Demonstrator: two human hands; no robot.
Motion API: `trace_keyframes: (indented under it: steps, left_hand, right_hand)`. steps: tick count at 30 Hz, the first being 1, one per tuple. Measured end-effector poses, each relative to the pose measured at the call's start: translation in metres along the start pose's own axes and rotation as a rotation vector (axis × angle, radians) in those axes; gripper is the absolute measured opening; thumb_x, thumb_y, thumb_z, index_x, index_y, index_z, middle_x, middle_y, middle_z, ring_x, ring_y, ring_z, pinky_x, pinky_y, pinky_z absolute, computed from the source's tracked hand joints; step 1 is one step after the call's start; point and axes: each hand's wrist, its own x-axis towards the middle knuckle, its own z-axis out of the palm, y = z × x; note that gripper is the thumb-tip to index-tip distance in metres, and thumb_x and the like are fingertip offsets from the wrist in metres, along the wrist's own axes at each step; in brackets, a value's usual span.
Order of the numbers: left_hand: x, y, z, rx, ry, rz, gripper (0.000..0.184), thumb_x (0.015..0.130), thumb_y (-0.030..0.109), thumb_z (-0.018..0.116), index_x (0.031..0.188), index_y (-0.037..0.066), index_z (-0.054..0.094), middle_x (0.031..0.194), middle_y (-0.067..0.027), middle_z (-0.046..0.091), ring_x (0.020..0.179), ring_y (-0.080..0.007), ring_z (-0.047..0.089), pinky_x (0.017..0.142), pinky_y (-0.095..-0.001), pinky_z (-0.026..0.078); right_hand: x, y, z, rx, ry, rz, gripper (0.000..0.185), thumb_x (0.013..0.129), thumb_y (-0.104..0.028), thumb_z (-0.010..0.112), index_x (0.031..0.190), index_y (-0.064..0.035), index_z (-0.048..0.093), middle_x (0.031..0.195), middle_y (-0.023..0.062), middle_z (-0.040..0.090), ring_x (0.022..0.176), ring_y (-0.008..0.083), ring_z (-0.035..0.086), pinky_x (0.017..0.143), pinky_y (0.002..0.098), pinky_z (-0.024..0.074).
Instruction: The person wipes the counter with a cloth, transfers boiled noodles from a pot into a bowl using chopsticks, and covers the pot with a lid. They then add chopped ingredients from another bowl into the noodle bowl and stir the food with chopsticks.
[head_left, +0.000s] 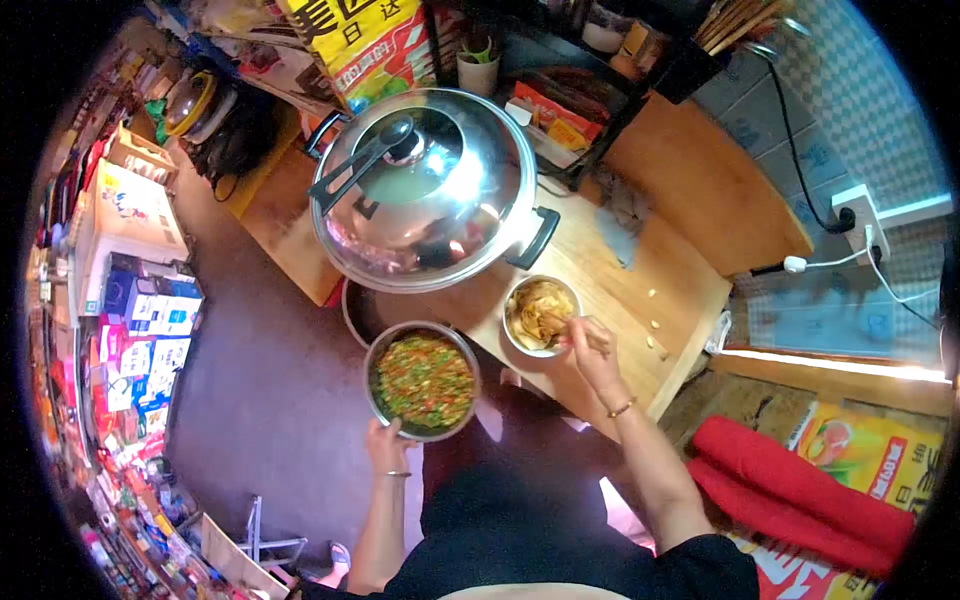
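My left hand (386, 449) grips the near rim of a round metal bowl (374, 405), held off the table's front edge. Chopped green and red vegetables (424, 380) fill much of it. Over on the right, my right hand (597, 357) is closed on what look like thin wooden chopsticks, largely hidden by the fingers. Their tips reach into a small white bowl (512, 338) of yellowish-brown food (538, 308), which sits on the wooden table (590, 285). Behind both bowls stands a large steel pot (440, 235) with its domed lid on.
A grey cloth (622, 228) and small crumbs lie on the table to the right. A power strip (858, 222) with cords hangs on the wall. Red rolled fabric (800, 490) lies at lower right. Boxed goods (150, 310) crowd the left side.
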Motion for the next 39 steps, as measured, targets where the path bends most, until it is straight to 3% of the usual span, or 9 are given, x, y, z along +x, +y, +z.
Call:
trace_keyframes:
  steps: [4, 8, 9, 12, 16, 21, 22, 35, 39]
  left_hand:
    - [-0.017, 0.011, 0.039, 0.077, -0.12, 0.017, 0.007, 0.077, 0.002, 0.051, 0.083, 0.004, 0.047, 0.077, -0.0077, 0.054, 0.053, -0.0138, 0.054, 0.035, -0.0236, 0.048]
    - [-0.021, 0.013, 0.054, 0.121, -0.11, 0.051, 0.006, 0.077, 0.0, 0.049, 0.082, 0.002, 0.047, 0.076, -0.0083, 0.054, 0.052, -0.0143, 0.054, 0.034, -0.0232, 0.047]
    - [-0.023, 0.014, 0.058, 0.149, -0.117, 0.086, 0.006, 0.077, -0.001, 0.048, 0.082, 0.001, 0.047, 0.075, -0.0085, 0.053, 0.051, -0.0145, 0.054, 0.034, -0.0231, 0.047]
    - [-0.028, 0.021, 0.067, 0.214, -0.119, 0.073, 0.006, 0.076, -0.001, 0.047, 0.082, 0.0, 0.046, 0.074, -0.0088, 0.053, 0.051, -0.0151, 0.055, 0.035, -0.023, 0.048]
    - [-0.027, 0.014, 0.073, 0.22, -0.153, 0.145, 0.004, 0.076, -0.002, 0.047, 0.08, 0.0, 0.046, 0.074, -0.009, 0.052, 0.051, -0.0153, 0.055, 0.037, -0.0246, 0.05]
    - [-0.031, 0.012, 0.091, 0.341, -0.157, 0.192, 0.003, 0.077, -0.001, 0.047, 0.08, -0.001, 0.047, 0.073, -0.0085, 0.051, 0.05, -0.0152, 0.054, 0.037, -0.0252, 0.05]
    - [-0.033, 0.013, 0.097, 0.343, -0.161, 0.194, 0.003, 0.077, -0.001, 0.047, 0.08, -0.001, 0.047, 0.073, -0.0085, 0.051, 0.05, -0.0152, 0.054, 0.037, -0.0252, 0.05]
    - [-0.054, 0.027, 0.135, 0.3, -0.146, 0.3, 0.007, 0.077, -0.003, 0.045, 0.084, -0.004, 0.046, 0.081, -0.0098, 0.053, 0.051, -0.0141, 0.055, 0.035, -0.0225, 0.049]
    - [-0.05, 0.025, 0.136, 0.358, -0.153, 0.332, 0.004, 0.074, -0.006, 0.045, 0.077, -0.004, 0.045, 0.1, -0.0149, 0.05, 0.054, -0.0164, 0.057, 0.033, -0.0228, 0.048]
  right_hand:
    - [0.005, -0.057, -0.017, -0.37, -0.16, -0.003, 0.016, 0.081, -0.01, 0.052, 0.081, 0.0036, 0.061, 0.078, 0.0104, 0.061, 0.063, 0.0147, 0.057, 0.057, 0.0227, 0.0465]
    - [0.0, -0.02, -0.003, -0.122, -0.092, -0.063, 0.014, 0.081, -0.01, 0.053, 0.083, 0.0015, 0.062, 0.07, 0.0103, 0.061, 0.063, 0.0123, 0.057, 0.055, 0.0235, 0.0445]
    - [-0.001, -0.016, 0.0, -0.333, -0.211, -0.277, 0.014, 0.081, -0.011, 0.054, 0.082, -0.0004, 0.062, 0.07, 0.0055, 0.061, 0.061, 0.0099, 0.055, 0.055, 0.0225, 0.0441]
    - [-0.005, -0.018, -0.024, -0.196, -0.048, 0.014, 0.015, 0.082, -0.012, 0.053, 0.08, -0.0007, 0.063, 0.069, 0.0037, 0.06, 0.061, 0.0094, 0.055, 0.053, 0.021, 0.0439]
    - [-0.027, -0.086, -0.052, 0.035, 0.006, -0.025, 0.019, 0.086, -0.013, 0.047, 0.083, 0.0006, 0.059, 0.064, 0.0046, 0.057, 0.057, 0.0105, 0.055, 0.049, 0.0209, 0.0448]
    - [-0.071, -0.063, -0.011, -0.114, -0.415, -0.219, 0.01, 0.078, -0.006, 0.057, 0.084, 0.001, 0.059, 0.081, 0.0099, 0.061, 0.069, 0.0165, 0.059, 0.061, 0.0258, 0.0484]
    - [-0.074, -0.061, -0.001, -0.325, -0.417, -0.488, 0.01, 0.077, -0.005, 0.057, 0.085, 0.0001, 0.059, 0.081, 0.0117, 0.061, 0.07, 0.0212, 0.06, 0.063, 0.0282, 0.0483]
    - [-0.091, -0.057, -0.006, -0.436, -0.279, -0.565, 0.014, 0.077, -0.006, 0.057, 0.089, -0.0001, 0.057, 0.08, 0.0123, 0.06, 0.07, 0.0244, 0.06, 0.062, 0.0302, 0.0488]
    - [-0.091, -0.053, -0.016, -0.405, -0.173, -0.527, 0.01, 0.076, -0.004, 0.057, 0.086, 0.0, 0.059, 0.082, 0.0126, 0.061, 0.072, 0.0239, 0.06, 0.062, 0.0288, 0.0487]
